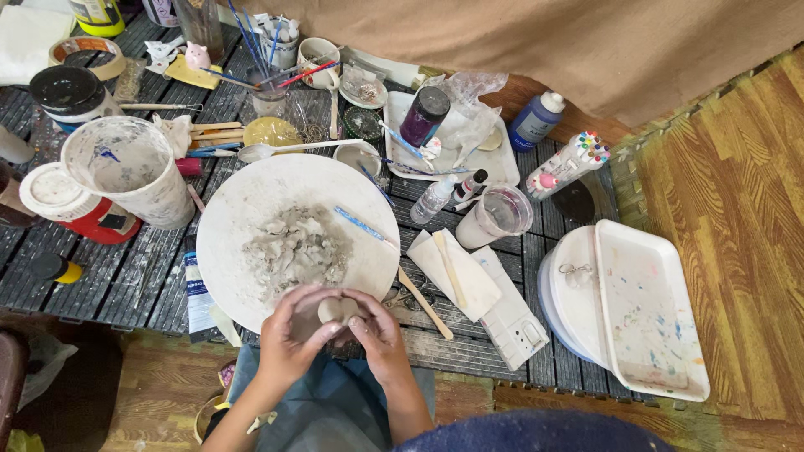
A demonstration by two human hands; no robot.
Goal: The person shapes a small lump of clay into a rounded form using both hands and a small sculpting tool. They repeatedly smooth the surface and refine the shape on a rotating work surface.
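Both my hands meet at the near edge of a large round white board [243, 201]. My left hand [291, 335] cups a small pale lump of clay [337, 310] from the left. My right hand [378, 333] presses on the same lump from the right with thumb and fingers. On the board just beyond them lies a heap of grey clay scraps [295, 248]. A thin blue-patterned stick [362, 225] rests on the board's right side.
A white bucket [130, 170] and a red-based tub [71, 203] stand at the left. Wooden sticks [448, 269], a white cloth, a cup [496, 216], bottles and brushes crowd the dark slatted table. A stained white tray [649, 310] sits at the right over wood flooring.
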